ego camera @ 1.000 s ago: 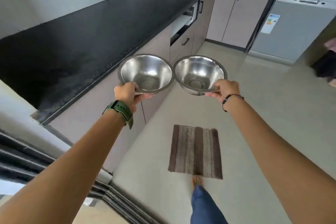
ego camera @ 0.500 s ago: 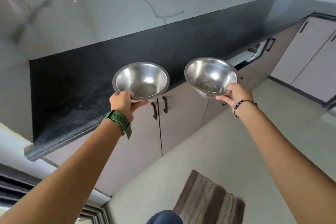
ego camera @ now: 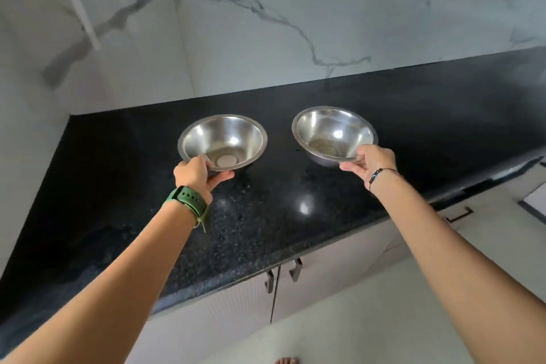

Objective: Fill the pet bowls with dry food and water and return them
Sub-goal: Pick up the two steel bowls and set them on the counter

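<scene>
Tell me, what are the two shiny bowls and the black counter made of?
The left bowl and right bowl look like polished stainless steel: silvery, with bright light spots inside. The countertop looks like glossy black granite, speckled and reflecting the light, though it could be another polished stone.

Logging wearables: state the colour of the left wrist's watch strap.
Dark green watch strap, clearest in the head view.

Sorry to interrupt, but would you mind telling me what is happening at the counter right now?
A person holds two empty steel pet bowls over the black countertop. The left hand grips the near rim of the left bowl, and the right hand grips the near rim of the right bowl. Neither holds food or water yet; whether they touch the counter is unclear.
</scene>
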`<state>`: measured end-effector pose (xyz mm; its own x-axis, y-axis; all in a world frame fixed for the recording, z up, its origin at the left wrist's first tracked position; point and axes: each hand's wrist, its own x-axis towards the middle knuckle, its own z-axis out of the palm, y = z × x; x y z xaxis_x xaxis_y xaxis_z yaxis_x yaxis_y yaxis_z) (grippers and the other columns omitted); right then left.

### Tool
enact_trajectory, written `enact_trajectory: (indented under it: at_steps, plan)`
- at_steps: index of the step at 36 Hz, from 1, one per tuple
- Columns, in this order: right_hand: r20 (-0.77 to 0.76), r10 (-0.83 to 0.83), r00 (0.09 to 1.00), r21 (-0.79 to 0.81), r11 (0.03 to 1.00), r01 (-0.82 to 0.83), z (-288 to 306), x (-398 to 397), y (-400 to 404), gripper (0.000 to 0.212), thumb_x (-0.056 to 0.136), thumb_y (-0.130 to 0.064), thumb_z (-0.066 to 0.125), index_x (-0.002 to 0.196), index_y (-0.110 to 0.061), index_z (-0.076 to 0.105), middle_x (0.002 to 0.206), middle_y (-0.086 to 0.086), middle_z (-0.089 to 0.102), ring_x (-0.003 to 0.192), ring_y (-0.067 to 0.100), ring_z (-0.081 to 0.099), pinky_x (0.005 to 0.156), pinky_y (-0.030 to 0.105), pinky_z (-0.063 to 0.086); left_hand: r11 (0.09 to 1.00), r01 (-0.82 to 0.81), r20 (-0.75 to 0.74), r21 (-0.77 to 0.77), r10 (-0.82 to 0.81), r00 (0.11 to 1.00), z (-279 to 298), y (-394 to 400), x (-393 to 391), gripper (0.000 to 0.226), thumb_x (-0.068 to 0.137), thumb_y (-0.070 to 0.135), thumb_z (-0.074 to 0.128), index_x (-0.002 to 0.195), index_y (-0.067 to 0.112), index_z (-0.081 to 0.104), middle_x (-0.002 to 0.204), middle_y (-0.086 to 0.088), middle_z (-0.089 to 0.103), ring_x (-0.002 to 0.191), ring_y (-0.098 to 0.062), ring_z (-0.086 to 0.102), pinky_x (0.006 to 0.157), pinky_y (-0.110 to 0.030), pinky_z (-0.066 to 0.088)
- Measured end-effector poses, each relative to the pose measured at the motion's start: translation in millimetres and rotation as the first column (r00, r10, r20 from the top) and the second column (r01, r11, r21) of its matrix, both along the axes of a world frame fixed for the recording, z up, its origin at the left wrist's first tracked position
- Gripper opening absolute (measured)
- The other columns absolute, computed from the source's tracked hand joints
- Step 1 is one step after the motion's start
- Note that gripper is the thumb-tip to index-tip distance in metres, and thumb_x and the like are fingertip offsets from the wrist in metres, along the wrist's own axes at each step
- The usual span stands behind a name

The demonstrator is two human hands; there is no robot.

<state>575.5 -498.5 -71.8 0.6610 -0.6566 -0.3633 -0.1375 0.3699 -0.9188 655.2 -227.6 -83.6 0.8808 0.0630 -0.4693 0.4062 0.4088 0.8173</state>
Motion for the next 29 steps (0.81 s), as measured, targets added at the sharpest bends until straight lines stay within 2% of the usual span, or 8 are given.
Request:
enact_trajectory:
  at_steps: [2, 7, 9, 12, 16, 18, 21, 29]
  plan:
    - [-0.009, 0.017, 1.000, 0.011, 1.000, -0.017, -1, 28, -7, 0.040, 0.083, 0.010, 0.047, 0.123, 0.010, 0.047, 0.102, 0.023, 0.058, 0.070, 0.027, 0.063, 0.044, 0.026, 0.056, 1.000, -0.022, 0.014, 0.011, 0.021, 1.000, 2, -4, 25, 0.044, 0.084, -0.008, 0.041, 0.128, -0.003, 0.041, 0.098, -0.016, 0.055, 0.067, -0.034, 0.064, 0.041, -0.026, 0.055]
    - [-0.033, 0.030, 0.999, 0.030, 0.999, -0.029, -8, 80, -24, 0.040, 0.082, 0.010, 0.047, 0.122, 0.009, 0.048, 0.109, 0.026, 0.058, 0.076, 0.030, 0.064, 0.043, 0.027, 0.056, 0.995, -0.091, 0.018, 0.034, 0.090, 0.996, 0, -18, 71, 0.046, 0.084, -0.009, 0.041, 0.129, -0.002, 0.040, 0.113, -0.018, 0.052, 0.070, -0.032, 0.063, 0.046, -0.032, 0.058]
    - [-0.046, 0.045, 0.998, 0.038, 0.998, -0.044, -12, 95, -31, 0.039, 0.082, 0.010, 0.047, 0.121, 0.009, 0.048, 0.106, 0.026, 0.059, 0.074, 0.030, 0.065, 0.044, 0.028, 0.057, 0.994, -0.103, 0.003, 0.032, 0.103, 0.995, -3, -23, 82, 0.044, 0.085, -0.009, 0.041, 0.128, -0.003, 0.042, 0.101, -0.014, 0.054, 0.068, -0.032, 0.063, 0.044, -0.031, 0.057]
    - [-0.058, 0.065, 0.996, 0.049, 0.997, -0.062, -17, 115, -43, 0.038, 0.083, 0.010, 0.047, 0.121, 0.009, 0.048, 0.105, 0.025, 0.059, 0.089, 0.034, 0.065, 0.044, 0.028, 0.057, 0.989, -0.134, -0.008, 0.054, 0.135, 0.991, -8, -29, 93, 0.043, 0.085, -0.009, 0.041, 0.127, -0.003, 0.043, 0.088, -0.010, 0.053, 0.063, -0.028, 0.063, 0.045, -0.032, 0.058]
    - [-0.056, 0.112, 0.992, 0.057, 0.992, -0.109, -19, 137, -53, 0.034, 0.084, 0.010, 0.049, 0.118, 0.007, 0.049, 0.083, 0.015, 0.056, 0.069, 0.023, 0.061, 0.056, 0.033, 0.059, 0.979, -0.195, -0.011, 0.056, 0.196, 0.980, -13, -32, 98, 0.042, 0.085, -0.009, 0.042, 0.126, -0.002, 0.043, 0.102, -0.015, 0.054, 0.064, -0.027, 0.062, 0.046, -0.034, 0.058]
    - [-0.062, 0.132, 0.989, 0.055, 0.990, -0.129, -18, 145, -58, 0.033, 0.084, 0.009, 0.050, 0.117, 0.007, 0.050, 0.081, 0.015, 0.056, 0.067, 0.022, 0.061, 0.056, 0.033, 0.060, 0.973, -0.222, -0.018, 0.061, 0.223, 0.975, -15, -34, 100, 0.043, 0.084, -0.010, 0.041, 0.127, -0.003, 0.044, 0.105, -0.017, 0.053, 0.064, -0.029, 0.062, 0.046, -0.035, 0.058]
    - [-0.069, 0.149, 0.986, 0.043, 0.988, -0.146, -18, 154, -65, 0.036, 0.084, 0.009, 0.050, 0.119, 0.007, 0.048, 0.088, 0.017, 0.057, 0.070, 0.025, 0.062, 0.048, 0.030, 0.058, 0.965, -0.247, -0.032, 0.092, 0.251, 0.968, -15, -37, 100, 0.044, 0.084, -0.011, 0.038, 0.126, -0.003, 0.044, 0.107, -0.018, 0.051, 0.062, -0.030, 0.060, 0.050, -0.037, 0.059]
    - [-0.092, 0.204, 0.975, 0.029, 0.979, -0.203, -24, 166, -74, 0.040, 0.083, 0.008, 0.050, 0.124, 0.010, 0.047, 0.114, 0.026, 0.059, 0.065, 0.026, 0.065, 0.050, 0.031, 0.059, 0.956, -0.275, -0.056, 0.106, 0.281, 0.958, -18, -40, 99, 0.039, 0.084, -0.013, 0.038, 0.119, 0.000, 0.045, 0.103, -0.017, 0.052, 0.065, -0.030, 0.060, 0.049, -0.037, 0.059]
